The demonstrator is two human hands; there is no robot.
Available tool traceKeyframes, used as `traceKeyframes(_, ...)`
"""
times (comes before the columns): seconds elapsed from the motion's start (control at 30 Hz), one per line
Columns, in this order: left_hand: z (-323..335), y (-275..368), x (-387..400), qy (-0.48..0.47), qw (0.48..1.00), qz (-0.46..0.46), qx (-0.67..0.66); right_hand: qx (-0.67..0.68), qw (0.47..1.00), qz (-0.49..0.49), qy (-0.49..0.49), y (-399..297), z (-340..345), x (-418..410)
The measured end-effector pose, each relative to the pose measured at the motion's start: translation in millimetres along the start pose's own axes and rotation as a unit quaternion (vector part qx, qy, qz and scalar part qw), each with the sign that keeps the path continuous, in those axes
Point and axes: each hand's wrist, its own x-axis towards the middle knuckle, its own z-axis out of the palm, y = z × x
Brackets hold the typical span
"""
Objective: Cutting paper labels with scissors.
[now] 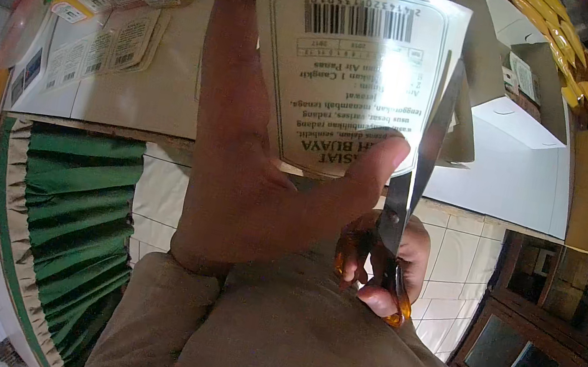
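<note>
A printed paper label (338, 92) with a barcode is held up close before me, upside down in the view. My left hand (250, 164) grips it, thumb across the lower right of its face and fingers behind it. At the label's right edge stand the blades of a pair of scissors (406, 190). My right hand (398, 259) holds the scissors from below, with fingers through the amber handles. One blade overlaps the label's edge; whether the paper lies between both blades I cannot tell. Glare washes out part of the print.
On the white table (172, 75), several similar labels (99, 55) lie in a row at the left. Yellow-bottomed printed packs (73, 6) stand behind them. An open cardboard box (526, 88) sits at the right, near yellow packets (558, 35). A green curtain (71, 222) hangs below the table.
</note>
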Motion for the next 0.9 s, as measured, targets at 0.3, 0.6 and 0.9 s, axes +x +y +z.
traceKeyframes(0.3,7,4,-3,0.022,0.997,-0.053,-0.060,-0.035,0.993,-0.102,-0.045,7,-4,4)
traceKeyframes(0.6,1,-1,6,-0.068,0.995,0.003,-0.075,-0.059,0.996,-0.065,0.006,4,-1,2)
traceKeyframes(0.9,14,8,-5,0.062,0.983,-0.125,-0.117,-0.050,0.997,-0.010,0.049,0,4,3)
